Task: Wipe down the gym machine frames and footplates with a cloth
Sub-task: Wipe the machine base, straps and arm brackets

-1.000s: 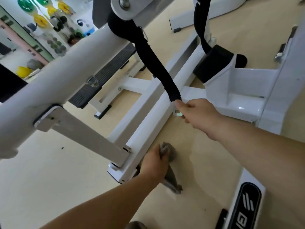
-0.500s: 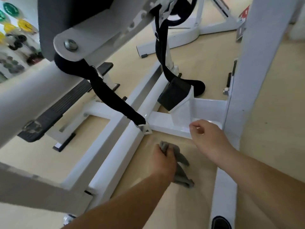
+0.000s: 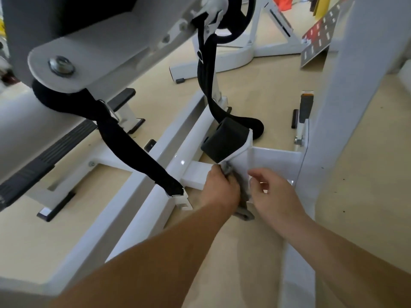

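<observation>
Left hand [image 3: 219,191], knuckles up, fingers clenched round a grey cloth [image 3: 243,196]. The cloth comes out on the thumb side of the fist, to its right, between the two hands. Its bunched upper end is pressed against the foot of a white bracket [image 3: 241,161], where the bracket meets the crossbar [image 3: 195,174]. Its loose tail hangs below the fist, just above the floor [image 3: 255,252]; whether the tip touches cannot be told.

Long axis of the cloth: from the bracket above down toward the viewer, leaning slightly right. The crumpled end points at the bracket, the free end at the floor.

Right hand [image 3: 274,196], just right of the cloth, with fingers loosely curled and nothing seen in its grasp. Whether its fingertips touch the cloth or the bracket cannot be told.

A black pad [image 3: 222,141] sits on the bracket's upper face. The crossbar joins a long white beam [image 3: 142,218] at left, which runs diagonally from lower left to upper right. A black strap [image 3: 133,147] hangs over the beam, its white-tipped end near the left hand. A black ribbed footplate [image 3: 51,152] lies at far left, and a white post [image 3: 355,96] stands at right.
</observation>
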`<state>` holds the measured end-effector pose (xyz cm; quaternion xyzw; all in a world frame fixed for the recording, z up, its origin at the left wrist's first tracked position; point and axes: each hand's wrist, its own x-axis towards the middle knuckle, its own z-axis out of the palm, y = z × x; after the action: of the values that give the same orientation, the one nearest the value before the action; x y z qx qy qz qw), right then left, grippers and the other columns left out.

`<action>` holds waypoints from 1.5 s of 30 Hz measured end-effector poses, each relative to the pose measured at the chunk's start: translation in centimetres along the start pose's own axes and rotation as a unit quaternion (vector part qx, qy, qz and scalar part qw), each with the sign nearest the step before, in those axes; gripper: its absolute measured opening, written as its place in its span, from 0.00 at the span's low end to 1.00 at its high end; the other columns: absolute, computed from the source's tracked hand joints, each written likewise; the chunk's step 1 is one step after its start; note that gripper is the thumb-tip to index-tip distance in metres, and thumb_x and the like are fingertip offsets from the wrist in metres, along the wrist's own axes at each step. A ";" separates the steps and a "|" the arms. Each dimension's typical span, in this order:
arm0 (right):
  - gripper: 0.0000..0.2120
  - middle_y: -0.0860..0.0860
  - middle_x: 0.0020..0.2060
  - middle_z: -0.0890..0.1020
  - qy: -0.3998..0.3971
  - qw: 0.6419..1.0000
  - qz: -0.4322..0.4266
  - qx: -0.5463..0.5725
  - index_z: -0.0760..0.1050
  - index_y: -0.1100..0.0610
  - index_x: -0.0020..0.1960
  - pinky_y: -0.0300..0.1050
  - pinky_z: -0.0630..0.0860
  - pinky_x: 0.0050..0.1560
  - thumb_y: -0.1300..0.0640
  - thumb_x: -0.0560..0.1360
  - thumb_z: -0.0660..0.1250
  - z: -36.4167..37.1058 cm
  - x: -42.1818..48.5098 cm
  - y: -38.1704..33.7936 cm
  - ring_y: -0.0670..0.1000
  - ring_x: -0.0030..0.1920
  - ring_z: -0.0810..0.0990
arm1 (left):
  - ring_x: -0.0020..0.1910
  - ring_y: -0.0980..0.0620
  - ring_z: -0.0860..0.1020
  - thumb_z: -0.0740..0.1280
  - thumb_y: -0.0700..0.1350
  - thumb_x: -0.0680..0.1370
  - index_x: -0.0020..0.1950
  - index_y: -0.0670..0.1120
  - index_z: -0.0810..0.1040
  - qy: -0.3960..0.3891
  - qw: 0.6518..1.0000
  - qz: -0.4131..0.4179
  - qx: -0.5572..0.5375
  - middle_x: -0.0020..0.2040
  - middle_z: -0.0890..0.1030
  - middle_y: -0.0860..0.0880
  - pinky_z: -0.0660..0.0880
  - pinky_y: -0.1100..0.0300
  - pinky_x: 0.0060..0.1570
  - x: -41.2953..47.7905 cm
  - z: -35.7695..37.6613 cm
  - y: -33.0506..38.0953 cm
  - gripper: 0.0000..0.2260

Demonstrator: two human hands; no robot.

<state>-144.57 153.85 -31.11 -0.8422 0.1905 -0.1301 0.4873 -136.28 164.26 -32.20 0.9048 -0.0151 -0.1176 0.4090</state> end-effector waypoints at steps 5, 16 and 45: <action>0.15 0.42 0.63 0.76 0.058 0.992 -0.113 -0.023 0.75 0.49 0.69 0.29 0.68 0.56 0.55 0.83 0.62 -2.0 1.7 -1.6 0.44 0.64 0.75 | 0.57 0.39 0.80 0.64 0.43 0.80 0.64 0.40 0.74 0.087 0.991 -0.103 0.009 0.58 0.80 0.42 0.75 0.52 0.52 5.9 -3.3 -1.3 0.14; 0.28 0.46 0.83 0.53 0.024 0.951 -0.192 -0.243 0.45 0.34 0.81 0.56 0.60 0.78 0.35 0.82 0.41 0.8 5.4 -2.3 0.52 0.78 0.64 | 0.82 0.45 0.53 0.55 0.61 0.83 0.78 0.63 0.61 -0.100 0.912 0.204 0.340 0.82 0.57 0.56 0.56 0.44 0.79 11.8 -3.4 -8.4 0.23; 0.23 0.53 0.74 0.73 0.170 0.915 -0.255 -0.262 0.64 0.43 0.80 0.51 0.75 0.51 0.46 0.85 0.56 2.2 6.8 -0.6 0.55 0.43 0.81 | 0.82 0.53 0.37 0.32 0.64 0.80 0.83 0.60 0.49 -0.101 0.857 0.304 0.404 0.85 0.46 0.54 0.36 0.45 0.80 11.6 -2.5 -11.0 0.32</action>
<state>-137.47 152.79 -31.45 -0.9249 0.0760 -0.3366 0.1598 -125.17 171.97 -41.18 0.9240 -0.3770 -0.0612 0.0193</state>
